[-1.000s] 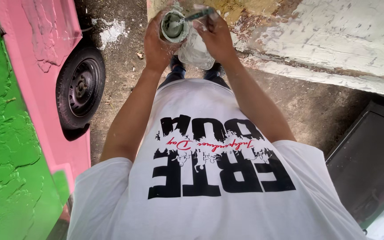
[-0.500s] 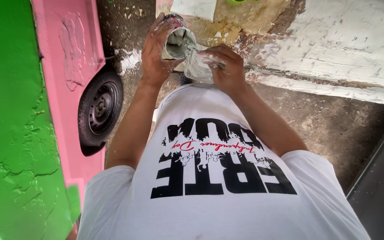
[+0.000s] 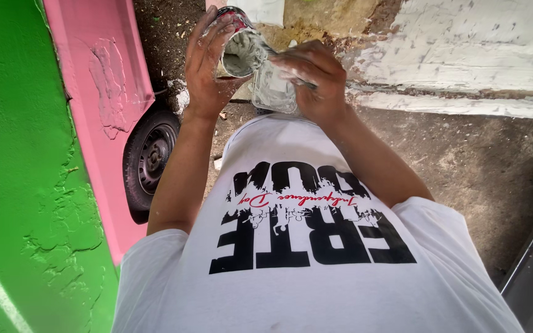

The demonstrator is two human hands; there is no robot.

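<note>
- My left hand is wrapped around a small open can, tilted with its mouth turned towards me; grey-white paste coats the inside and smears my fingers.
- My right hand is closed on a thin tool whose tip reaches into the can's mouth; the tool itself is mostly hidden by my fingers, so I cannot tell its kind.
- A crumpled clear plastic bag, also smeared with paste, hangs just below the can, between my two hands and apparently pinched under my right.
- Both hands are raised in front of my chest, close together, above my white printed shirt.
- Beyond my left hand: a pink panel with a patch of pale filler, a dark wheel beneath it, and a green rough-textured surface further out.
- Beyond my right hand: a chipped white-painted wall above the bare dirt ground.
- Risk, as I judge it: the can is tilted and my grip is slick, so paste could drip onto shirt or ground, or the can could slip; the loose bag could drop if my right hand shifts.
</note>
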